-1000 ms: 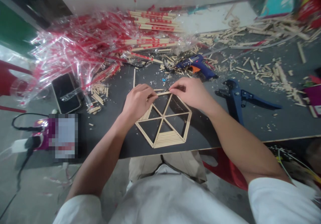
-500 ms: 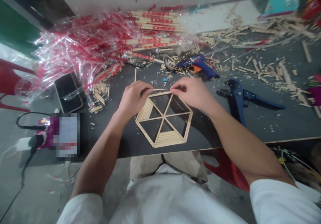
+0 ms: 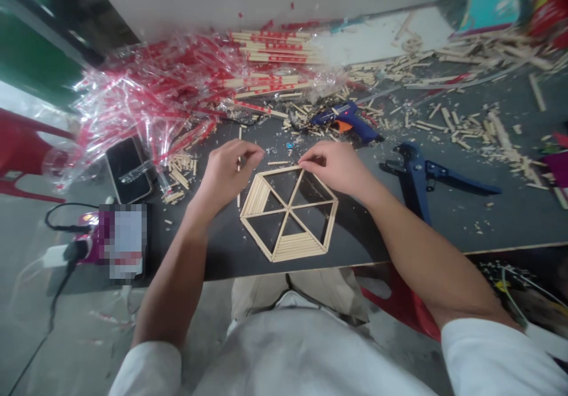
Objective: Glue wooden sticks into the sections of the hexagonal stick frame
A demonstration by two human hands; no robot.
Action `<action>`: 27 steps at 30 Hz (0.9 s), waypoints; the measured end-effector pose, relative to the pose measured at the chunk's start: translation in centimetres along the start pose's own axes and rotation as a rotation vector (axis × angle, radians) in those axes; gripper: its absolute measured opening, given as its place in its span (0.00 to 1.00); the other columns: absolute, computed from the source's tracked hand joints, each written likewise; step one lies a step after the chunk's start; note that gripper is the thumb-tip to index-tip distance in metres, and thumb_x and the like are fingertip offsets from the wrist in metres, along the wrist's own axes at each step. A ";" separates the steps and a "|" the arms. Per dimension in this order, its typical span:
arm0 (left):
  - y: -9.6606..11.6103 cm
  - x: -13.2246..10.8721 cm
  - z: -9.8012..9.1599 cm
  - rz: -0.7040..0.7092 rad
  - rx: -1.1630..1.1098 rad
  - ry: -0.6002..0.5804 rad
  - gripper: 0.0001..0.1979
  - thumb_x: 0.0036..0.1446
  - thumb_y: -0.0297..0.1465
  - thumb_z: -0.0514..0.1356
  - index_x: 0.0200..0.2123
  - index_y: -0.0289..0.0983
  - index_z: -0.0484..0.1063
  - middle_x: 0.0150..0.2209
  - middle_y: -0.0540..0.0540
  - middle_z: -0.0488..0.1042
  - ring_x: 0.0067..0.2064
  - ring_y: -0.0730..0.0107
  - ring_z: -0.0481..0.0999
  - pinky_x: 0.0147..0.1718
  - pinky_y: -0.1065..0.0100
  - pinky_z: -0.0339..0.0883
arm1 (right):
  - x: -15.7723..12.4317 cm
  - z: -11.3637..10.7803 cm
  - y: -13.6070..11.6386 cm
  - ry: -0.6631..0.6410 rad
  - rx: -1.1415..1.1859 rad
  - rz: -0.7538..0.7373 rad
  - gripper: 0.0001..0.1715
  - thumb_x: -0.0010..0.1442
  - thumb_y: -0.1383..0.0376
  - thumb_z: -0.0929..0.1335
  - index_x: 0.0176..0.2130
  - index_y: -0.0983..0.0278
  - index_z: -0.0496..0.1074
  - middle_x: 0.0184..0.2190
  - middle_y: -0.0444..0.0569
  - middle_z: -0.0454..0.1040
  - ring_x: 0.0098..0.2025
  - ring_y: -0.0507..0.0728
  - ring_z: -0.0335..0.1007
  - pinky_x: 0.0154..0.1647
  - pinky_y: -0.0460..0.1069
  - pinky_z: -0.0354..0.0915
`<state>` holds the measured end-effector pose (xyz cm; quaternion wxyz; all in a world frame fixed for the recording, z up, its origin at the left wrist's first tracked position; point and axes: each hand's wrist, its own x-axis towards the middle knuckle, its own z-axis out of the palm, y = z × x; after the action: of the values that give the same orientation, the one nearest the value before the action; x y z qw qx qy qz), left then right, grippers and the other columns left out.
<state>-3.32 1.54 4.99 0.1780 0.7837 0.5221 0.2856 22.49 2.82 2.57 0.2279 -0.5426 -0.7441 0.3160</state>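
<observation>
A flat hexagonal frame of wooden sticks (image 3: pixel 306 203), with spokes meeting in the middle, lies on the dark table. Rows of sticks fill its upper-left and bottom sections. Just beyond its far side is a short loose stick (image 3: pixel 278 163). My left hand (image 3: pixel 231 168) hovers at the frame's upper left, thumb and forefinger closed together with nothing seen between them. A long thin stick (image 3: pixel 240 134) on the table passes beneath that hand. My right hand (image 3: pixel 335 162) is at the far right corner, fingertips pinched against the frame; whatever they grip is hidden.
A blue glue gun (image 3: pixel 348 119) and a blue hand cutter (image 3: pixel 415 168) lie on the table (image 3: pixel 364 236). Plastic wrappers (image 3: pixel 146 88) and wrapped chopsticks (image 3: pixel 277 47) are heaped behind. Stick scraps (image 3: pixel 457 121) spread rightward. A phone (image 3: pixel 128 171) and power strip (image 3: pixel 89 233) are left.
My left hand has drawn back leftward, away from the short stick, which now lies in the open beyond the frame. My right hand stays at the corner. The view has shifted slightly.
</observation>
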 end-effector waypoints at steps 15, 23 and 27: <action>3.2 2.8 1.1 0.204 0.401 -0.400 0.11 0.71 0.33 0.58 0.45 0.38 0.81 0.43 0.42 0.81 0.47 0.57 0.81 0.41 0.64 0.70 | 0.1 -1.0 0.4 0.260 -0.045 -0.052 0.13 0.67 0.66 0.66 0.42 0.62 0.82 0.39 0.53 0.81 0.33 0.58 0.73 0.42 0.55 0.70; 2.3 1.1 3.5 0.273 0.441 -0.329 0.13 0.71 0.38 0.62 0.48 0.36 0.80 0.44 0.41 0.81 0.46 0.58 0.80 0.43 0.63 0.70 | -2.8 -6.5 -0.5 0.225 -0.415 0.144 0.11 0.66 0.64 0.70 0.43 0.66 0.81 0.42 0.61 0.80 0.40 0.65 0.77 0.47 0.61 0.70; 2.1 0.7 4.3 0.307 0.463 -0.282 0.12 0.73 0.35 0.59 0.45 0.35 0.81 0.42 0.41 0.81 0.45 0.59 0.79 0.41 0.63 0.69 | -7.8 -9.5 2.1 0.301 -0.776 0.338 0.18 0.68 0.56 0.70 0.50 0.65 0.80 0.47 0.69 0.81 0.51 0.73 0.77 0.51 0.64 0.70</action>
<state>1.06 1.48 3.07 0.0199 0.9050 0.4190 0.0712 32.77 -2.01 7.68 0.0584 -0.7418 -0.6671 -0.0361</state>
